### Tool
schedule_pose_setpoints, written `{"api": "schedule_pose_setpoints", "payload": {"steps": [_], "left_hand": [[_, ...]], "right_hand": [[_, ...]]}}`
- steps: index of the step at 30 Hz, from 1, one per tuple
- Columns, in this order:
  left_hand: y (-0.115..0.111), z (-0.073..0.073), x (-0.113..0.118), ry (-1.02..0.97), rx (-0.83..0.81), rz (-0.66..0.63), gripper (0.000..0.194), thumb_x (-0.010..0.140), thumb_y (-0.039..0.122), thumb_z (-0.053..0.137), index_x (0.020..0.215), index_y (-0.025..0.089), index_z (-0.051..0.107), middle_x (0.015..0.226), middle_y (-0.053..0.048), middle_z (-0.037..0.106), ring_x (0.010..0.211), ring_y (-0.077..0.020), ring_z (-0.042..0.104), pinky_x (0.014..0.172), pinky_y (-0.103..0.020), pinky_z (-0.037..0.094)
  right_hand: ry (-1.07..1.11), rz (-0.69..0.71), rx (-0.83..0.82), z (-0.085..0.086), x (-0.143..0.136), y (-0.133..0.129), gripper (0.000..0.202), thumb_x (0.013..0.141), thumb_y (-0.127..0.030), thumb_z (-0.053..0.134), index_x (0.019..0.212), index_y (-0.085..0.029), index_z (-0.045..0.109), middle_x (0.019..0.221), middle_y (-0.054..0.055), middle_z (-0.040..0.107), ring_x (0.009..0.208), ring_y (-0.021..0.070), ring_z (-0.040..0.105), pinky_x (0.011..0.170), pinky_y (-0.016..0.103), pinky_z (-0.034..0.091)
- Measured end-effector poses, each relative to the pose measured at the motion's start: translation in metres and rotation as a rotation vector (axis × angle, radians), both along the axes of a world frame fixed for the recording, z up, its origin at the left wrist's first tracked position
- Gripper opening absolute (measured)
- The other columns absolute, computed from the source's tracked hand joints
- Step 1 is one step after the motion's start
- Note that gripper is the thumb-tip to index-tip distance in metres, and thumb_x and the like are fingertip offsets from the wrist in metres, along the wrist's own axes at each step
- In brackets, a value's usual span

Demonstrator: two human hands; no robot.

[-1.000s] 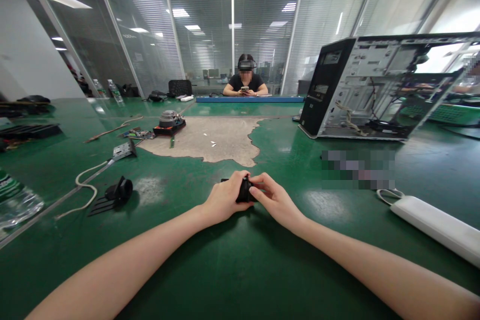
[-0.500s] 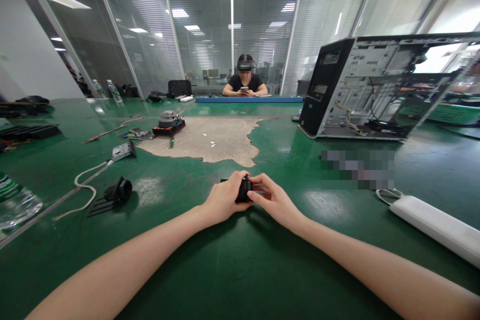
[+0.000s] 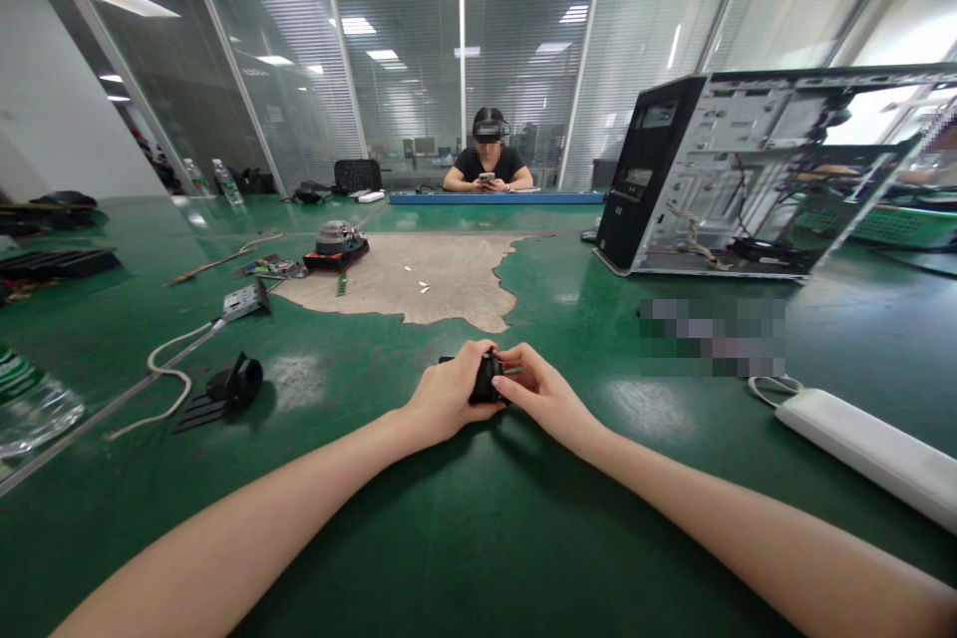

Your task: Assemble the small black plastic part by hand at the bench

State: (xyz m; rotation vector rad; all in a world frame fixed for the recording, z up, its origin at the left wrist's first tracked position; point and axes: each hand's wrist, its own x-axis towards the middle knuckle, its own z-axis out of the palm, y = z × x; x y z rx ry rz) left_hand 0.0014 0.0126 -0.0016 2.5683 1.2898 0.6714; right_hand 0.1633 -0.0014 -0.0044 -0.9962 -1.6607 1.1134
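A small black object (image 3: 485, 381) is held between both hands just above the green table (image 3: 449, 538), near the middle of the view. My left hand (image 3: 451, 391) wraps round its left side, thumb below and fingers over the top. From the right, my right hand (image 3: 543, 393) pinches the same object with thumb and fingertips. Much of the object is hidden by the fingers, so its exact shape cannot be made out. Left of my hands lies a black plastic part (image 3: 237, 383) with a round end and slats.
An open computer case (image 3: 650, 179) stands at the right, beyond a white power strip (image 3: 867, 449). A plastic bottle (image 3: 37, 404), a metal box with a cable (image 3: 245, 301) and a red-black device (image 3: 336, 247) are at the left. Across the table sits a person (image 3: 489, 159) holding a phone.
The fingers of my right hand have shifted very slightly on the black object. Otherwise the hands and the things on the table look the same.
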Motion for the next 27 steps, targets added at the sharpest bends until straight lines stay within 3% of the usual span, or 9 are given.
{"api": "schedule_pose_setpoints", "payload": {"steps": [6, 13, 21, 27], "left_hand": [[-0.001, 0.0012, 0.0005, -0.001, 0.004, 0.004, 0.061, 0.068, 0.04, 0.059, 0.116, 0.024, 0.026, 0.11, -0.005, 0.05, 0.088, -0.0237, 0.058, 0.068, -0.033, 0.046], [-0.0013, 0.0019, 0.0006, 0.003, -0.001, 0.003, 0.06, 0.069, 0.04, 0.058, 0.116, 0.023, 0.026, 0.109, -0.005, 0.052, 0.088, -0.0239, 0.057, 0.07, -0.034, 0.046], [-0.0013, 0.0014, 0.0001, 0.003, -0.004, 0.012, 0.058, 0.069, 0.04, 0.058, 0.115, 0.024, 0.027, 0.11, -0.005, 0.051, 0.088, -0.0236, 0.057, 0.069, -0.034, 0.046], [-0.0016, 0.0011, 0.0009, 0.004, 0.0, 0.015, 0.06, 0.068, 0.041, 0.058, 0.116, 0.024, 0.027, 0.11, -0.005, 0.051, 0.088, -0.0239, 0.057, 0.069, -0.034, 0.046]], "right_hand": [[0.082, 0.002, 0.022, -0.0019, 0.0001, 0.0006, 0.012, 0.075, -0.028, 0.054, 0.082, -0.021, 0.048, 0.085, 0.0, 0.056, 0.084, 0.015, 0.056, 0.067, 0.027, 0.049], [0.02, -0.044, -0.028, -0.0022, 0.0001, 0.0024, 0.021, 0.074, -0.027, 0.055, 0.092, -0.019, 0.047, 0.092, 0.003, 0.054, 0.08, 0.0145, 0.056, 0.066, 0.028, 0.049], [0.074, 0.018, 0.006, -0.0032, 0.0007, 0.0014, 0.016, 0.074, -0.027, 0.056, 0.085, -0.021, 0.047, 0.084, 0.0, 0.054, 0.081, 0.0144, 0.055, 0.066, 0.027, 0.047], [0.083, -0.01, 0.011, -0.0038, -0.0002, 0.0026, 0.016, 0.074, -0.028, 0.056, 0.084, -0.02, 0.047, 0.087, 0.001, 0.054, 0.084, 0.015, 0.055, 0.067, 0.027, 0.047]]}}
